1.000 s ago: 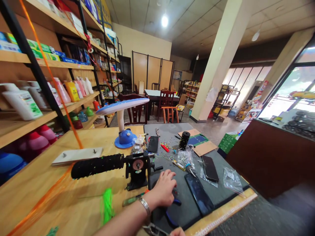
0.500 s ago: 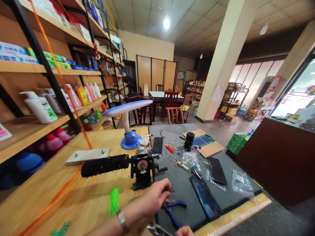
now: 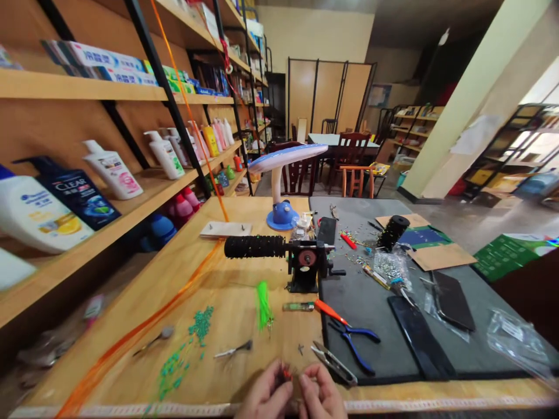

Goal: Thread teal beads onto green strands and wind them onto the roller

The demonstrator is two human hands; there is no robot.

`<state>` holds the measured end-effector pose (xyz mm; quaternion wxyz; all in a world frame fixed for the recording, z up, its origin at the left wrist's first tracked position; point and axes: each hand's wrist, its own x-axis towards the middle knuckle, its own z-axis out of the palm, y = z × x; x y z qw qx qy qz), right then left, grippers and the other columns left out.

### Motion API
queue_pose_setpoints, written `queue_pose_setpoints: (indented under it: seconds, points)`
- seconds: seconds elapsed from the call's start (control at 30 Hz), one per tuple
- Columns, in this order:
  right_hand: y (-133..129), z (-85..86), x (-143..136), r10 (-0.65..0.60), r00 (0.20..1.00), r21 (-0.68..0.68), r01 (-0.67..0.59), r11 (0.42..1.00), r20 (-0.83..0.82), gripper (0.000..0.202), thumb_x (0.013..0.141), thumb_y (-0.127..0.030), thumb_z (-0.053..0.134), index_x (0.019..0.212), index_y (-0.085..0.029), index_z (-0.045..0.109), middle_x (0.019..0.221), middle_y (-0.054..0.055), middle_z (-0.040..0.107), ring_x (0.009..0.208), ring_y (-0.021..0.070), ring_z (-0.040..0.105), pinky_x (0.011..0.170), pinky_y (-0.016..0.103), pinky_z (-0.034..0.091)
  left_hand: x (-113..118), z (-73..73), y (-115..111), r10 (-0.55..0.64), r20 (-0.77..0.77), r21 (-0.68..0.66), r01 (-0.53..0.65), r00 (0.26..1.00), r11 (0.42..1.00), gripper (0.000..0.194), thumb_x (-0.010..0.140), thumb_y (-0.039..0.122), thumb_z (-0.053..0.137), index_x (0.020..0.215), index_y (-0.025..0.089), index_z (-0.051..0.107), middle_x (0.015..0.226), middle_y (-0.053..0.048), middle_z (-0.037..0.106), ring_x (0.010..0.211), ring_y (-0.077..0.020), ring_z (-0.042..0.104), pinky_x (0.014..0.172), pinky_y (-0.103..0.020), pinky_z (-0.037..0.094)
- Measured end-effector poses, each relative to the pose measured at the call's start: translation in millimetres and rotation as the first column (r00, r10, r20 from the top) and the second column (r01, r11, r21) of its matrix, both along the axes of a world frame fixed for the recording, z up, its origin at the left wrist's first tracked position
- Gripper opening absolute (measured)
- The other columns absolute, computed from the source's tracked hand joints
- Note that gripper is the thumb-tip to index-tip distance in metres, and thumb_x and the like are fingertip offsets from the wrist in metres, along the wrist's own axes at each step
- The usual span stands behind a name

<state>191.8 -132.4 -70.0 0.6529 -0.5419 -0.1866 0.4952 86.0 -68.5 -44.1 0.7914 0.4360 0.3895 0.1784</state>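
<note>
At the table's front edge my left hand and my right hand are close together, fingers pinched. A tiny dark and reddish piece shows at my left fingertips; its kind is too small to tell. My right fingertips are pressed together beside it, and what they hold is hidden. Just beyond my right hand lie metal thread snips, and past them blue-handled pliers. An orange-handled tool touches the pliers. A small metal bit lies ahead of my hands.
A black hand-cranked winder carries a dark roll. Bright green strands, teal bits and orange cord lie leftward. A phone lies on the grey mat. The blue lamp stands behind.
My left hand has drawn back from beside the pliers to the table's front edge, meeting my right hand. The orange-handled tool now shows fully. The view has turned left and down.
</note>
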Motion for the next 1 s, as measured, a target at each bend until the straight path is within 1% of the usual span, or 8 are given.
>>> queue_pose_setpoints:
  seconds: [0.13,0.3,0.37,0.5,0.6,0.8,0.9,1.0]
  points:
    - [-0.7,-0.8,-6.7,0.086,0.996,-0.001,-0.086,0.996,0.019,0.053,0.066,-0.072,0.066,0.074,-0.021,0.052,0.032,-0.013,0.038,0.027,0.0041,0.028,0.033,0.015,0.023,-9.8,-4.1,-6.5,0.066,-0.004,0.092,-0.065,0.998,0.994,0.048,0.068,0.061,0.07,0.086,0.019,0.057,0.068,0.006,0.046,0.052,-0.006,0.031,0.046,-0.021,0.021]
    - [0.8,-1.1,-15.3,0.099,0.995,0.022,-0.098,0.995,-0.019,0.054,0.066,-0.07,0.067,0.078,-0.02,0.052,0.035,-0.014,0.038,0.029,0.0025,0.025,0.034,0.013,0.02,-16.2,-1.0,-9.0,0.031,0.03,0.172,-0.035,0.999,0.985,0.043,0.074,0.06,0.065,0.082,0.019,0.054,0.063,0.008,0.042,0.05,-0.0065,0.03,0.047,-0.022,0.023]
    - [1.0,-1.1,-17.7,0.088,0.996,0.018,-0.088,0.996,-0.021,0.053,0.066,-0.068,0.069,0.078,-0.019,0.052,0.035,-0.014,0.038,0.03,0.0022,0.024,0.034,0.013,0.019,-17.1,-0.3,-8.7,0.019,0.032,0.172,-0.025,0.999,0.985,0.044,0.074,0.061,0.065,0.08,0.019,0.053,0.062,0.008,0.042,0.05,-0.0063,0.029,0.047,-0.022,0.022]
    - [1.2,0.3,-20.3,0.061,0.998,0.015,-0.061,0.998,-0.022,0.051,0.067,-0.067,0.069,0.075,-0.019,0.051,0.035,-0.015,0.036,0.03,0.0016,0.022,0.034,0.013,0.018,-17.3,-1.7,-8.0,-0.001,0.06,0.041,-0.001,0.998,0.999,0.05,0.068,0.064,0.069,0.079,0.019,0.049,0.061,0.01,0.039,0.048,-0.0048,0.025,0.045,-0.021,0.016]
    - [1.9,1.3,-21.7,0.035,0.999,0.011,-0.035,0.999,-0.032,0.052,0.067,-0.067,0.069,0.074,-0.019,0.05,0.036,-0.015,0.036,0.031,0.0012,0.02,0.034,0.013,0.015,-17.4,-0.4,-7.6,0.024,0.082,-0.061,-0.019,0.996,0.998,0.052,0.064,0.065,0.071,0.08,0.02,0.048,0.059,0.011,0.036,0.048,-0.0044,0.025,0.045,-0.021,0.014]
    - [1.8,-2.4,-25.4,0.043,0.999,0.015,-0.043,0.999,-0.017,0.052,0.07,-0.069,0.065,0.074,-0.02,0.048,0.036,-0.015,0.034,0.032,0.0015,0.018,0.035,0.014,0.012,-15.6,5.7,-6.9,0.055,0.097,-0.119,-0.043,0.994,0.992,0.053,0.063,0.064,0.073,0.08,0.019,0.049,0.055,0.011,0.038,0.046,-0.0038,0.027,0.045,-0.02,0.014]
    - [1.3,-6.7,-27.8,0.049,0.999,0.015,-0.049,0.999,-0.01,0.051,0.071,-0.068,0.064,0.074,-0.02,0.048,0.037,-0.015,0.036,0.032,0.0011,0.018,0.035,0.014,0.012,-14.1,2.7,-7.7,0.116,0.083,-0.195,-0.098,0.99,0.976,0.059,0.055,0.066,0.076,0.078,0.02,0.048,0.053,0.011,0.039,0.045,-0.0034,0.026,0.045,-0.02,0.012]
    - [1.4,-9.6,-29.6,0.04,0.999,-0.004,-0.04,0.999,-0.021,0.054,0.069,-0.071,0.064,0.073,-0.02,0.048,0.039,-0.013,0.04,0.031,0.0007,0.019,0.034,0.014,0.013,-14.6,-1.8,-9.4,0.143,0.072,-0.191,-0.127,0.987,0.973,0.06,0.054,0.067,0.076,0.08,0.02,0.048,0.054,0.01,0.04,0.047,-0.0038,0.028,0.045,-0.02,0.011]
